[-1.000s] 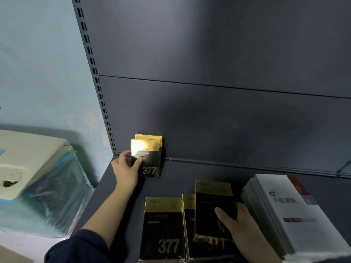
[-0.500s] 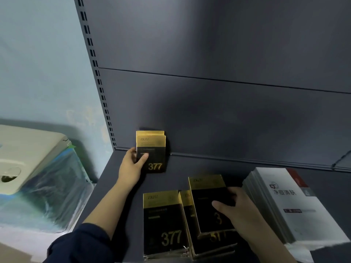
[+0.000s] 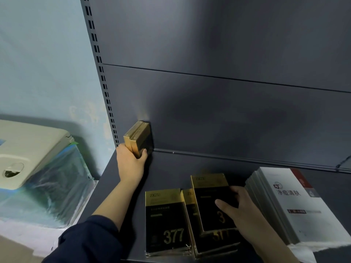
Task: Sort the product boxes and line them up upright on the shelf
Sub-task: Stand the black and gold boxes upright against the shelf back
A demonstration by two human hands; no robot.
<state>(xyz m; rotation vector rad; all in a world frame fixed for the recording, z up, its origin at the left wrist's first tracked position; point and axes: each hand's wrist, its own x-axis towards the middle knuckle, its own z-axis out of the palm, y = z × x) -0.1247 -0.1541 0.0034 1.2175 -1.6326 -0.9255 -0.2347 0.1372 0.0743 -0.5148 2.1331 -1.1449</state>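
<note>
Here left hand [image 3: 131,164] pinched two upright boxes [image 3: 137,136] at shelf's [image 3: 171,168] back-left corner — best squared flush to back panel [image 3: 228,111]. Right hand [image 3: 241,211] — fingers curled round top flat box [image 3: 210,202], near stack [image 3: 164,223].

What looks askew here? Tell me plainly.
The two upright black-and-gold boxes in the left hand sit turned edge-on, not facing front. The top black-and-gold box under the right hand lies crooked on its pile.
</note>
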